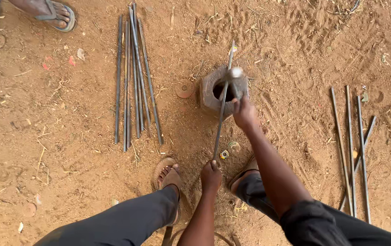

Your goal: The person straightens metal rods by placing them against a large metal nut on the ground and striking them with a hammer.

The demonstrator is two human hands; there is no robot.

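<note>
Reddish dirt ground (68, 136) fills the head view. Left hand (211, 176) is closed around the near end of a thin steel rod (221, 114), which slants away over a round metal block with a hole (210, 93) sunk in the soil. Right hand (244, 114) is wrapped tight on the handle of a hammer (236, 77), its head just above the hole beside the rod. Just left lies a bundle of straight rods (134, 77); 4 or so more rods (352, 146) lie well apart on the right. Sandalled feet (170, 175) flank the left hand, and another person's sandalled feet (56, 13) show at the top left.
</note>
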